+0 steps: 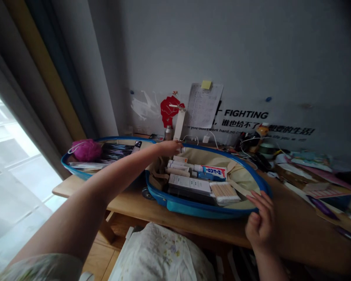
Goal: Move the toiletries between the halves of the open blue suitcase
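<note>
Right, look at this: the left hand [166, 148] is stretched across the open blue case [193, 208], its fingers bunched at the far rim. Are they pinching something? I can't tell from here. The right hand [259, 223] sits just over the near rim, fingers loosely curled and a little apart, holding nothing.

Just below the left fingers lie four or so white tubes [177, 166], beside one blue-and-white box [214, 172]. Toward the right fingers are one white box [189, 184] and one bundle of cotton swabs [224, 192]. Left of the left fingers, in the case's other half, sits one pink bath puff [86, 150].

The case rests on a pale wooden worktop [210, 228], with a curtain [46, 97] and a bright window [14, 164] off to the left. Beyond the left fingers, wall lettering [245, 114] reads "FIGHTING", beside one paper sheet [203, 105] topped by one yellow sticky note [206, 84].
</note>
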Available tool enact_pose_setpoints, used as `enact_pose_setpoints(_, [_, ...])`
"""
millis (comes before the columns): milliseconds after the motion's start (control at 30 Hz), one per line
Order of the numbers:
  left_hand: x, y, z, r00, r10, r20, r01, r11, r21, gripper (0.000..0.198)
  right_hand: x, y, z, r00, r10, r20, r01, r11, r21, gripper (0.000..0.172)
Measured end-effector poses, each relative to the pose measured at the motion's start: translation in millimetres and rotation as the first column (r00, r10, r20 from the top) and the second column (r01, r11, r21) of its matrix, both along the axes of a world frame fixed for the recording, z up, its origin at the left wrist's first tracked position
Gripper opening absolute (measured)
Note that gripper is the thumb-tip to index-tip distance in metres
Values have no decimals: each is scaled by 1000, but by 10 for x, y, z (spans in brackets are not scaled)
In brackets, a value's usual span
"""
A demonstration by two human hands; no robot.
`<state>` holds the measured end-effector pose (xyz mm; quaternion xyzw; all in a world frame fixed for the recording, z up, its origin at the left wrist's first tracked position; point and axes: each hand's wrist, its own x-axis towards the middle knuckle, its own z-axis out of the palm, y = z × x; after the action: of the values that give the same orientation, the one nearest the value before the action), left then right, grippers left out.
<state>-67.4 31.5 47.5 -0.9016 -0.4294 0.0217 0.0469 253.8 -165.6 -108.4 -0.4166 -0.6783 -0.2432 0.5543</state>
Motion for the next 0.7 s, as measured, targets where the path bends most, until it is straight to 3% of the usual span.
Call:
enact_pose_setpoints(200, [235, 135, -237, 991, -48, -124, 30, 989, -145, 35, 3, -4, 6, 1000, 7, 20, -7, 1000, 2, 39])
enact_pose_setpoints(567, [220, 167, -334, 996, -23, -85, 3, 975, -224, 35, -32, 20, -3, 1000, -13, 15, 13, 1000, 12, 40])
enact_pose_setpoints(700, [191, 164, -347, 998, -19, -59, 5, 973, -229, 36, 154, -171, -107, 992, -107, -62, 106, 994, -11, 46])
